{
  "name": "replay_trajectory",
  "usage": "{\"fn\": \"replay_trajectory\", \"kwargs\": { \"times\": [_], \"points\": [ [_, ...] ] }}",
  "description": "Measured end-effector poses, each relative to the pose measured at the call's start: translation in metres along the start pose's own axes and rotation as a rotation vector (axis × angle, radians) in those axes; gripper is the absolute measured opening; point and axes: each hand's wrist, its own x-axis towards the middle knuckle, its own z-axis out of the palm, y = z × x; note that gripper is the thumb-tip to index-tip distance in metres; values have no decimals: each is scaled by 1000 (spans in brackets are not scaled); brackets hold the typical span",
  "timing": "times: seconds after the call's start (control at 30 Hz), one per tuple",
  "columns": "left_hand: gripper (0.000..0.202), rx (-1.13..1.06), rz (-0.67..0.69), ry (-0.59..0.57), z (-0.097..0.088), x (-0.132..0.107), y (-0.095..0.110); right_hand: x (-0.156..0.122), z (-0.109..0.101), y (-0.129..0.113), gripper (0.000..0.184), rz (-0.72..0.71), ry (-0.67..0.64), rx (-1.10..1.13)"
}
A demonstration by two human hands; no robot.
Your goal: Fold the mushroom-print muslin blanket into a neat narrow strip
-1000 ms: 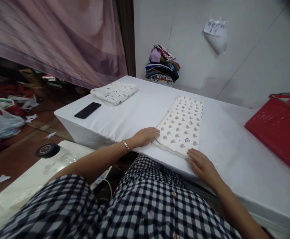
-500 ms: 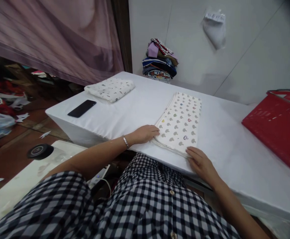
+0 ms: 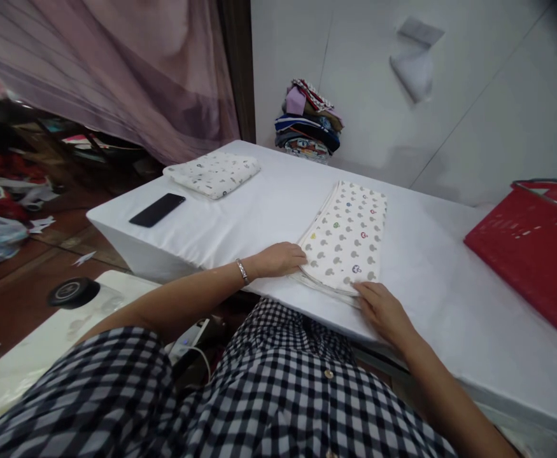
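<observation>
A folded white cloth with a small coloured print (image 3: 345,236) lies on the white table (image 3: 268,210), near its front edge. My left hand (image 3: 281,259) rests flat on the table at the cloth's left front corner, fingertips touching its layered edge. My right hand (image 3: 382,308) lies at the cloth's near end, fingers stretched onto its edge. Neither hand has closed around anything. A bracelet sits on my left wrist.
A second folded printed cloth (image 3: 212,172) and a black phone (image 3: 156,209) lie at the table's left end. A stack of folded fabrics (image 3: 308,122) stands against the wall. A red basket (image 3: 534,242) sits on the right. Bags and scraps litter the floor at left.
Both hands stay at the cloth's near end, with the right fingers sliding slightly further onto its edge. The view shifted a little.
</observation>
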Motion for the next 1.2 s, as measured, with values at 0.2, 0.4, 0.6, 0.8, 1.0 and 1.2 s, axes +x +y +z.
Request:
{"fn": "replay_trajectory", "kwargs": {
  "times": [0.2,0.4,0.6,0.8,1.0,1.2],
  "points": [
    [27,19,-4,26,2,2,5,1,3,-3,41,23,28,-51],
    [28,78,19,11,-1,12,11,2,3,-5,41,18,11,-98],
    [22,154,33,33,5,14,15,7,-2,-14,43,16,-37,-112],
    [21,194,-13,42,6,14,17,22,1,-30,37,-15,-30,-117],
    [23,104,-43,80,5,14,13,34,13,-37,36,6,-33,-202],
    [23,31,-89,54,2,13,12,37,19,-36,44,28,-44,-299]
  ]
}}
